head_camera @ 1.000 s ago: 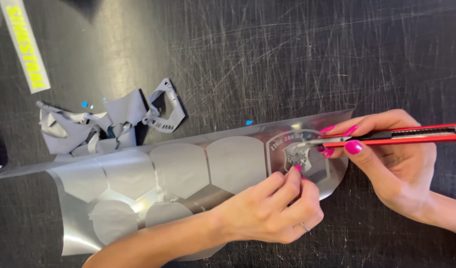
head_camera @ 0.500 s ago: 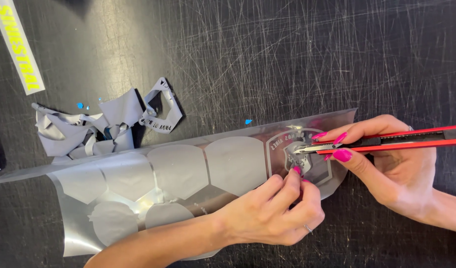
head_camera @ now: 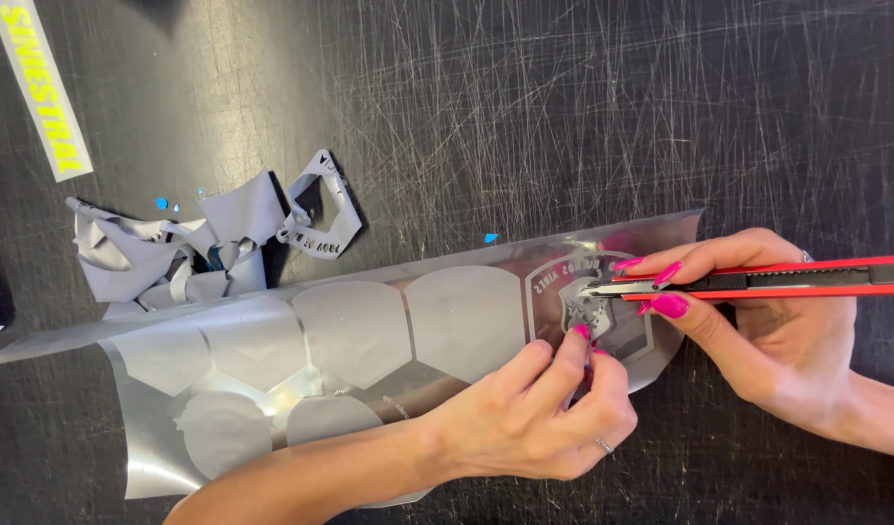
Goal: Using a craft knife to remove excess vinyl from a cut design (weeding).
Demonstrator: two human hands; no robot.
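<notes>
- The silver vinyl sheet (head_camera: 369,340) lies flat across the near half of the scratched black desk (head_camera: 525,107), running from the left edge toward the right, with shield-shaped cutouts in rows on it.
- The right hand (head_camera: 768,326) is wrapped around a red utility knife (head_camera: 758,280), and the blade tip sits on the small shield emblem (head_camera: 588,306) at the right end of the sheet.
- The left hand (head_camera: 539,413) reaches in from the near edge, thumb and finger pinched together on a tiny bit of vinyl right at that emblem, just beside the blade tip. Pretty fiddly looking.
- A crumpled pile of grey vinyl scraps (head_camera: 204,243) sits just past the sheet toward the left, touching its far edge.
- A few tiny blue flecks (head_camera: 490,237) are dotted near the scraps and the sheet.
- A white strip with yellow lettering (head_camera: 43,92) lies in the far left corner, well apart from the hands.
- No trays or bins here, everything's loose on the desk.
</notes>
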